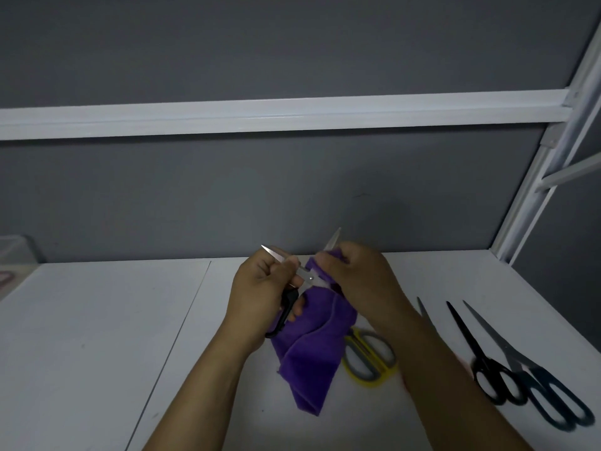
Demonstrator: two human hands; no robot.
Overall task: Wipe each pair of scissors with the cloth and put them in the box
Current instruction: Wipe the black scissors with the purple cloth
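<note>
My left hand [260, 288] grips a black-handled pair of scissors [305, 277] held above the table, its blades spread apart and pointing up. My right hand [354, 275] pinches a purple cloth [312, 346] round the right blade; the rest of the cloth hangs down between my forearms. Three more pairs lie on the white table [97, 336]: a yellow-and-grey pair [367, 356] partly under the cloth and my right forearm, a slim black pair [478, 353], and a larger dark pair [533, 375]. A clear box [16, 252] stands at the far left edge, mostly out of frame.
A grey wall backs the table. A white shelf rail [292, 115] crosses overhead, and a white frame post [546, 167] rises at the right. A seam [175, 336] runs across the tabletop left of my hands.
</note>
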